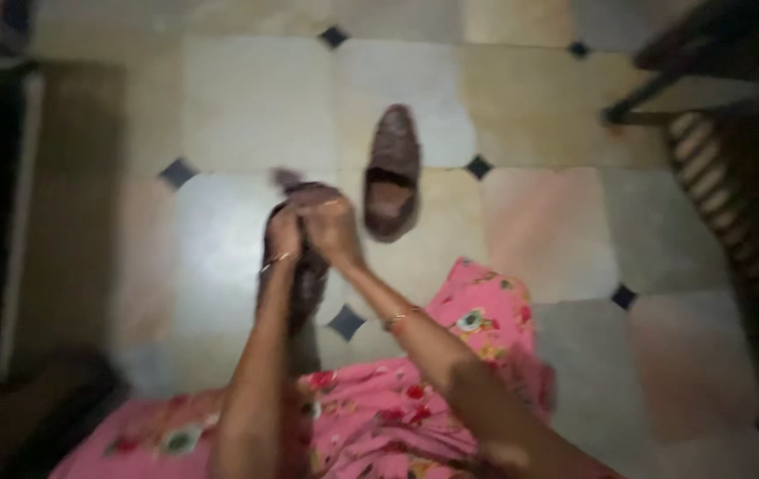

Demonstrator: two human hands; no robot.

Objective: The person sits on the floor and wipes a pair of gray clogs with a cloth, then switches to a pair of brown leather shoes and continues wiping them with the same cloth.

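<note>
Both hands grip one brown shoe — its mate lies beside.

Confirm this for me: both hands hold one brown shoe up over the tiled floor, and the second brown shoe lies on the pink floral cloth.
Not quite. In the head view, the left hand and right hand do hold a brown shoe, but the second shoe lies on the bare tiled floor, beyond the pink floral cloth, not on it.

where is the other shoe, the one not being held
In the head view, the loose brown shoe lies on the tiled floor, just right of and beyond the hands.
</note>
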